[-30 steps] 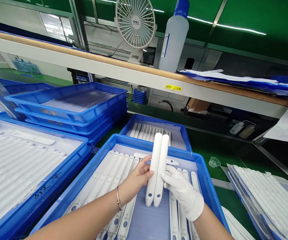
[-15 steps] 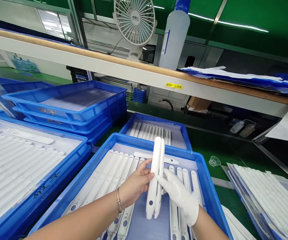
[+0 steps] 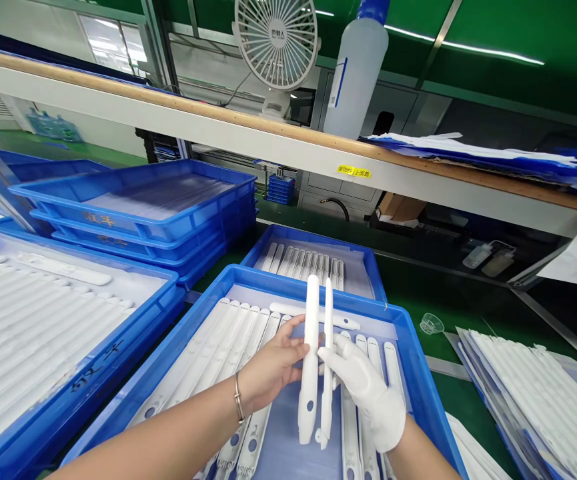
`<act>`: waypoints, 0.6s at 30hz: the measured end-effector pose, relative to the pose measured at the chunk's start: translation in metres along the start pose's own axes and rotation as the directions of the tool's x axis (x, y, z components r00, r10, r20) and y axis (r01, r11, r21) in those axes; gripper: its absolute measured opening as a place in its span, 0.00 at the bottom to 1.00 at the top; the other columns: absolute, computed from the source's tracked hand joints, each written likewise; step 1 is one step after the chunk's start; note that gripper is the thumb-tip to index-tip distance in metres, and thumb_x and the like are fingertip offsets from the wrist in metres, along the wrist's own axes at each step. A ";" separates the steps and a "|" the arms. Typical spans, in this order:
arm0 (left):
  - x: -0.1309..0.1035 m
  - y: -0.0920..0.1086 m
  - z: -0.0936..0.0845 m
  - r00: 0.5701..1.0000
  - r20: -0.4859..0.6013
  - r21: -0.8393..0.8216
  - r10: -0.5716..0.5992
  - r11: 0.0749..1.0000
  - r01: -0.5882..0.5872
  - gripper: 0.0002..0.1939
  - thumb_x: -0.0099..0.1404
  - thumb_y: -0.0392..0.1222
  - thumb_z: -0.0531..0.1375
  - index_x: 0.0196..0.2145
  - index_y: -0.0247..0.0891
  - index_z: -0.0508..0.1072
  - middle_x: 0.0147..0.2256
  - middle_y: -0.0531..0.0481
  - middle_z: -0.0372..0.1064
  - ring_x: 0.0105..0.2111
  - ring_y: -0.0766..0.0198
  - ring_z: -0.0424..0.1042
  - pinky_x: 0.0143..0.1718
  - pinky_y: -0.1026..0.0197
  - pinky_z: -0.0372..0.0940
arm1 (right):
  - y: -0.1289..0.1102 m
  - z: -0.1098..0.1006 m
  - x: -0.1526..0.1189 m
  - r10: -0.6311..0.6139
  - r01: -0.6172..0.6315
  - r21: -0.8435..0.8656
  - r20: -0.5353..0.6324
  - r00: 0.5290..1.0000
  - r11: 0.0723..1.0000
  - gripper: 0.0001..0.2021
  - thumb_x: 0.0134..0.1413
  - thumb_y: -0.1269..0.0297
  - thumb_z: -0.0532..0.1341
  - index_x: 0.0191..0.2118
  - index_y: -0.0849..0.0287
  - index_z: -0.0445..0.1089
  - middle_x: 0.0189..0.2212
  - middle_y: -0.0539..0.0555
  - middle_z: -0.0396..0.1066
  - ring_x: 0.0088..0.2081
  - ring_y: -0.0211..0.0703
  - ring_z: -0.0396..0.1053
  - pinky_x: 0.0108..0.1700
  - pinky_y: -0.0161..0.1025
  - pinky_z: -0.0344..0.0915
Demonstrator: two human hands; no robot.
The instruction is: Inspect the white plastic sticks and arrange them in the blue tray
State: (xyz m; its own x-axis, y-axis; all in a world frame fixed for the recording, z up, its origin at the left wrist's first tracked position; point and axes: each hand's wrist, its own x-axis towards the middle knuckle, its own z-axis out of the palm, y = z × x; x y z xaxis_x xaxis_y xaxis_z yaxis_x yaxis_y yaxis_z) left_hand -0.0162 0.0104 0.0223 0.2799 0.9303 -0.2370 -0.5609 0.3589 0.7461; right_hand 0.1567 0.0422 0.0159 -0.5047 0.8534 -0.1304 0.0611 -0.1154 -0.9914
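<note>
Two long white plastic strips stand nearly upright over a blue tray (image 3: 418, 373). My bare left hand (image 3: 273, 363) pinches the left strip (image 3: 311, 353) around its middle. My right hand (image 3: 363, 383), in a white glove, grips the right strip (image 3: 327, 363), which is turned edge-on to me. The two strips are side by side with a narrow gap between them. Under my hands, rows of the same white strips (image 3: 228, 347) lie flat in the tray on both sides of a bare middle lane.
A second blue tray (image 3: 313, 243) of strips sits just behind. A large tray (image 3: 133, 327) of white strips lies at left, with stacked blue trays (image 3: 168, 227) beyond. White sheets (image 3: 533, 393) pile at right. Overhead is a shelf (image 3: 268, 143) with a fan (image 3: 277, 43) and bottle (image 3: 355, 67).
Both strips have been rotated from flat-on to edge-on and have parted slightly. My hands stay at about the same place over the tray.
</note>
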 end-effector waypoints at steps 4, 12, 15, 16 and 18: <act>0.001 -0.002 -0.002 1.000 -0.008 0.040 0.003 0.999 -0.002 0.36 0.58 0.38 0.66 0.60 0.45 0.54 0.44 0.43 0.70 0.40 0.57 0.73 0.41 0.52 0.68 | 0.001 0.002 -0.001 -0.007 0.007 -0.009 -0.006 1.000 1.000 0.19 0.55 0.53 0.62 0.49 0.58 0.68 0.30 0.53 0.72 0.27 0.42 0.69 0.26 0.37 0.63; 0.008 -0.012 -0.007 0.999 -0.010 0.202 0.038 0.979 -0.035 0.41 0.54 0.43 0.68 0.59 0.47 0.52 0.44 0.46 0.66 0.41 0.57 0.71 0.41 0.53 0.67 | 0.001 0.005 -0.003 0.017 -0.018 -0.074 -0.022 1.000 0.997 0.19 0.53 0.53 0.64 0.47 0.59 0.69 0.29 0.52 0.70 0.29 0.42 0.68 0.26 0.36 0.63; 0.011 -0.015 -0.008 0.997 -0.011 0.255 0.075 0.965 -0.070 0.42 0.51 0.47 0.70 0.58 0.45 0.52 0.43 0.46 0.64 0.40 0.57 0.70 0.36 0.56 0.67 | -0.002 0.007 -0.002 0.020 -0.022 -0.079 -0.031 0.999 0.997 0.20 0.53 0.52 0.64 0.47 0.59 0.70 0.28 0.51 0.68 0.29 0.43 0.68 0.28 0.37 0.64; 0.012 -0.015 -0.008 0.996 -0.006 0.270 0.091 0.959 -0.086 0.42 0.51 0.47 0.70 0.58 0.45 0.53 0.42 0.46 0.64 0.40 0.57 0.69 0.35 0.57 0.66 | -0.003 0.007 -0.002 0.014 -0.017 -0.079 -0.030 0.999 0.997 0.20 0.53 0.52 0.64 0.47 0.59 0.70 0.27 0.51 0.68 0.29 0.43 0.67 0.28 0.37 0.64; 0.014 -0.016 -0.009 0.992 0.011 0.303 0.122 0.945 -0.120 0.40 0.51 0.47 0.69 0.57 0.45 0.54 0.42 0.46 0.63 0.42 0.55 0.68 0.35 0.58 0.65 | -0.003 0.006 -0.001 0.006 -0.008 -0.088 -0.024 1.000 0.996 0.20 0.52 0.53 0.64 0.47 0.59 0.70 0.27 0.51 0.67 0.29 0.43 0.67 0.29 0.38 0.65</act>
State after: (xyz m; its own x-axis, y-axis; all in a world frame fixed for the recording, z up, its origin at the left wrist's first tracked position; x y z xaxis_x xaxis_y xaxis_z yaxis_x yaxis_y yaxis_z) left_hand -0.0105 0.0179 0.0013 0.2178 0.9663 -0.1370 -0.3278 0.2046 0.9223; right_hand 0.1521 0.0385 0.0186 -0.4838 0.8645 -0.1363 0.1410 -0.0767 -0.9870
